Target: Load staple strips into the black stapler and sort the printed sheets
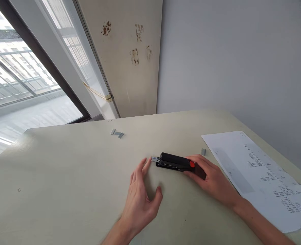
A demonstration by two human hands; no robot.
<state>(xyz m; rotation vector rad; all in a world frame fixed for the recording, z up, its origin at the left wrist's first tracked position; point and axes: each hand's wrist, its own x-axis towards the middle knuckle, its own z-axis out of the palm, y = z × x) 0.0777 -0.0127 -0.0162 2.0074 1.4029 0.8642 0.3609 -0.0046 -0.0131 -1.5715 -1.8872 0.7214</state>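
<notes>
A black stapler (173, 162) with a red end lies flat on the pale table (64, 177), its metal tip pointing left. My right hand (211, 180) grips the stapler's red rear end with fingers closed round it. My left hand (141, 194) rests on the table with fingers stretched out and together, fingertips almost at the metal tip. It holds nothing.
Several loose staple strips (117, 133) lie further back on the table, and one small strip (203, 151) sits just right of the stapler. A printed sheet of paper (262, 177) lies at the right. A window is at the left, a wall behind.
</notes>
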